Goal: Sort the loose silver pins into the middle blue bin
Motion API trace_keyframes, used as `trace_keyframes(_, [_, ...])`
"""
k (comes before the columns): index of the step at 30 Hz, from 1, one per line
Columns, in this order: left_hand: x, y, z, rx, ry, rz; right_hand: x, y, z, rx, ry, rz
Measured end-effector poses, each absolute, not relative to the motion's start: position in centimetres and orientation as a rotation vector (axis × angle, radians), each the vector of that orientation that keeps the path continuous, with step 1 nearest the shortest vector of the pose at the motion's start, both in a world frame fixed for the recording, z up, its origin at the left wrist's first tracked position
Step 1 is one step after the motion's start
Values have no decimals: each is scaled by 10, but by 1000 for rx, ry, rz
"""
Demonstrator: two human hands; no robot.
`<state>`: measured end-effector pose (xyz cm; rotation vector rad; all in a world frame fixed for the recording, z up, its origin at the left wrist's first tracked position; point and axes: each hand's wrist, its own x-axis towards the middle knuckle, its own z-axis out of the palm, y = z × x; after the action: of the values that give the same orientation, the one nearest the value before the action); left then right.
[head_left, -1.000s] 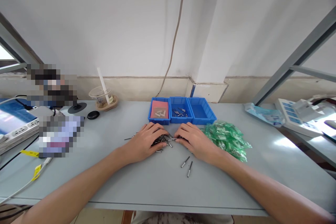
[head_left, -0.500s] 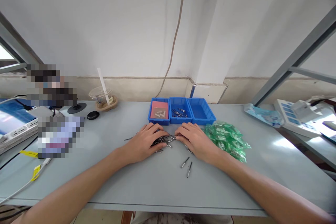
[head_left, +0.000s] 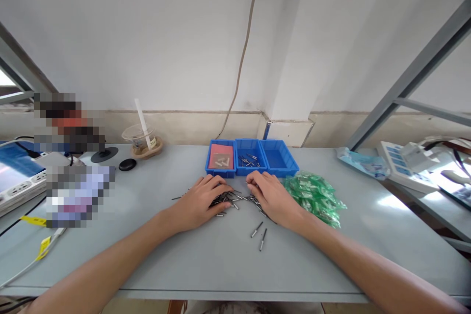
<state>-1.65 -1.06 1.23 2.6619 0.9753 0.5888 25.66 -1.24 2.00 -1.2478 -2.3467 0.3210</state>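
My left hand (head_left: 201,202) rests over a pile of dark-and-silver rivets (head_left: 222,199), fingers spread and curved around it. To its right, my right hand (head_left: 274,198) is curled, thumb and fingertips close together beside more rivets (head_left: 255,200); whatever those fingers hold is hidden. Two loose rivets (head_left: 259,235) lie nearer the table's front edge. Behind the hands stand three blue trays: the left tray (head_left: 221,173) has a pink card and a small bag of pale pieces, the middle tray (head_left: 250,170) has several rivets, the right tray (head_left: 277,157) looks bare.
Green plastic packets (head_left: 316,196) lie right of my right hand. A clear cup (head_left: 138,137) with a white stick, a black round lid (head_left: 127,164) and a power strip (head_left: 22,189) are at left. A blue-white packet (head_left: 362,163) is at right.
My right hand has drawn slightly away from the pile, its fingers more curled, uncovering more rivets beside it. My left hand stays over the pile. The view has shifted slightly.
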Motion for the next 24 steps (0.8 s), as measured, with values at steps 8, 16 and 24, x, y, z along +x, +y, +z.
trace_keyframes(8, [-17,-10,13,2659,969,597,257,-13,22,-1250,-2098,488])
trace_keyframes(16, [-16,-10,14,2653,960,589,253,-20,27,-1191,-1953,549])
trace_keyframes(24, [-17,-10,13,2659,962,580,251,-22,26,-1203,-1862,590])
